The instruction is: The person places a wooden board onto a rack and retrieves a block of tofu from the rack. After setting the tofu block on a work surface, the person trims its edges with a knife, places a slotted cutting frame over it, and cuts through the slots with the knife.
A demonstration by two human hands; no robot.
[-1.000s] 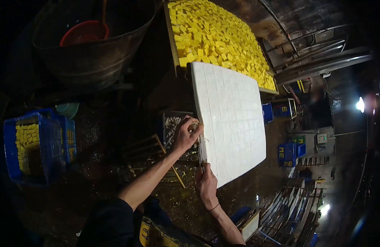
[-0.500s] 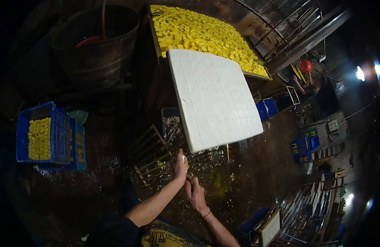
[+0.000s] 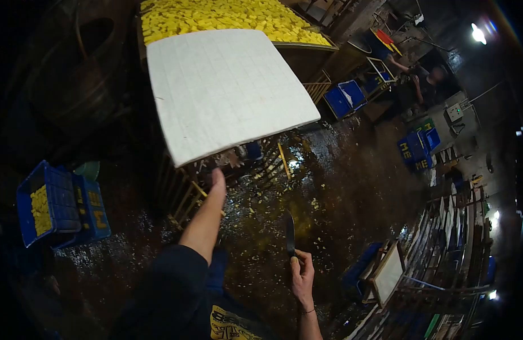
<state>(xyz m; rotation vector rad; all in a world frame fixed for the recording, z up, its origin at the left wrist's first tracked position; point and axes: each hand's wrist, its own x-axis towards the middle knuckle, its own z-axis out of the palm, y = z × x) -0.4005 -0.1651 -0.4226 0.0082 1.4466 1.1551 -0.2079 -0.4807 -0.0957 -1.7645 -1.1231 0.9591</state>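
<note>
A knife with a dark blade (image 3: 290, 231) points away from me in my right hand (image 3: 303, 277), its fingers closed round the handle. My left hand (image 3: 218, 180) reaches forward, just below the near left corner of a large white slab (image 3: 230, 90). That hand shows edge-on and its fingers are hidden, so I cannot tell whether it touches the slab. Faint grid lines run across the slab's flat top. Behind it, a wide wooden-edged tray (image 3: 307, 46) bears a heap of small yellow blocks (image 3: 216, 18).
Blue crates (image 3: 66, 198) stand at left, one with yellow blocks. More blue crates (image 3: 345, 99) are beyond the slab. A slatted rack (image 3: 185, 201) stands below it. Scraps litter the wet floor (image 3: 329, 187). A person (image 3: 426, 85) is at the far right; a framed board (image 3: 386, 272) stands nearer.
My hands, close together before, are now apart. The right hand has moved right with the knife, whose blade now shows. The view has shifted, so the slab appears further left and higher.
</note>
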